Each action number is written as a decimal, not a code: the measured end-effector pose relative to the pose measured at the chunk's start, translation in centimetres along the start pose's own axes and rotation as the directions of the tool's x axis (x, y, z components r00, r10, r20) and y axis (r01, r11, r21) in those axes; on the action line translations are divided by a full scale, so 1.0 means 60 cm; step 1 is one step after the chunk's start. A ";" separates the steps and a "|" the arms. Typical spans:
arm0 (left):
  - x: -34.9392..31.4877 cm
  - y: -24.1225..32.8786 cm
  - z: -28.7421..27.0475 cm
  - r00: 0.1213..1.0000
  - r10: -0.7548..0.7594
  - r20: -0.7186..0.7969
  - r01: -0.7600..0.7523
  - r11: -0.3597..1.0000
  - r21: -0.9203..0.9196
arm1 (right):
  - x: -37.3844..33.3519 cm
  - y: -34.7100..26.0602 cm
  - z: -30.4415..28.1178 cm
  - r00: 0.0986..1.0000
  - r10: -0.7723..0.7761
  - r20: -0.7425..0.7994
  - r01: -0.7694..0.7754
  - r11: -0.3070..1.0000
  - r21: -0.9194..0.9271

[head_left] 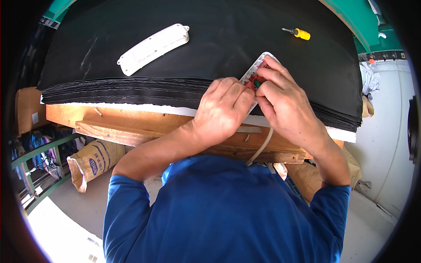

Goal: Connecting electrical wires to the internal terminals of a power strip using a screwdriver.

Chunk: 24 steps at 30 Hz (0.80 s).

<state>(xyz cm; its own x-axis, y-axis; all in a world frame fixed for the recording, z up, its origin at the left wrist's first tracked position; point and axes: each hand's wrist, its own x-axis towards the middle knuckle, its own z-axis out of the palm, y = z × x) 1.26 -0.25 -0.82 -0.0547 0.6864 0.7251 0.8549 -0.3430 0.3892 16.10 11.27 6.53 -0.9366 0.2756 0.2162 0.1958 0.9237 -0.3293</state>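
An opened power strip [251,70], a long white shell with red parts inside, is held at a slant over the black sheets. My left hand [223,105] is closed around its near end, with the thumb and forefinger at the red parts. My right hand [283,96] reaches over the other side, fingers curled into the shell beside a small green part [257,82]. What its fingertips pinch is hidden. A pale cable [263,147] hangs below my right hand. The white back cover [154,48] lies apart at the far left, and a yellow-handled screwdriver [302,33] at the far right.
A thick stack of black sheets [127,90] covers the wooden bench [109,118], which has a wooden rail along its front. Paper sacks [98,162] stand below at left and right. Green metal framing [351,19] rises at the back right.
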 end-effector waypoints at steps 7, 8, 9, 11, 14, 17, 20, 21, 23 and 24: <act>0.022 -0.019 -0.018 0.978 -0.134 0.161 0.169 0.959 -0.229 | 0.001 -0.001 -0.001 1.000 -0.024 0.006 0.025 0.999 -0.040; 0.023 -0.024 -0.019 0.978 -0.133 0.161 0.168 0.959 -0.229 | 0.002 -0.001 -0.002 1.000 -0.025 0.005 0.025 0.999 -0.041; 0.023 -0.029 -0.019 0.964 -0.172 0.204 0.226 0.933 -0.280 | 0.001 -0.001 -0.002 1.000 -0.024 0.008 0.024 0.999 -0.034; 0.025 -0.036 -0.019 0.946 -0.207 0.249 0.284 0.901 -0.328 | -0.001 0.000 -0.001 1.000 -0.023 0.012 0.023 0.999 -0.028; 0.033 -0.047 -0.020 0.930 -0.213 0.298 0.326 0.852 -0.410 | -0.003 0.001 0.000 1.000 -0.023 0.004 0.023 0.999 -0.034; 0.042 -0.053 -0.021 0.914 -0.182 0.364 0.320 0.873 -0.369 | -0.005 0.002 0.000 1.000 -0.001 -0.011 0.001 1.000 0.009; 0.044 -0.058 -0.014 0.899 -0.137 0.415 0.322 0.851 -0.415 | -0.008 0.005 0.003 0.999 0.018 -0.043 -0.017 0.999 0.039; 0.043 -0.061 -0.012 0.892 -0.136 0.431 0.339 0.832 -0.439 | -0.009 0.007 0.004 0.999 0.014 -0.044 -0.011 0.999 0.052; 0.040 -0.063 -0.008 0.884 -0.133 0.449 0.357 0.812 -0.462 | -0.012 0.012 0.005 0.999 0.011 -0.046 -0.008 0.998 0.065; 0.038 -0.063 -0.007 0.893 -0.131 0.432 0.343 0.817 -0.463 | -0.014 0.015 0.006 0.999 0.015 -0.040 -0.011 0.995 0.095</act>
<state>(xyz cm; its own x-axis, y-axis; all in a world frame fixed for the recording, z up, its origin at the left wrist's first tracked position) -2.35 2.34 -0.39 0.0620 0.9343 0.3512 0.4414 -0.3412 0.8299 16.93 11.76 5.75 -0.9211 0.3000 0.2482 0.1778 0.8912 -0.4173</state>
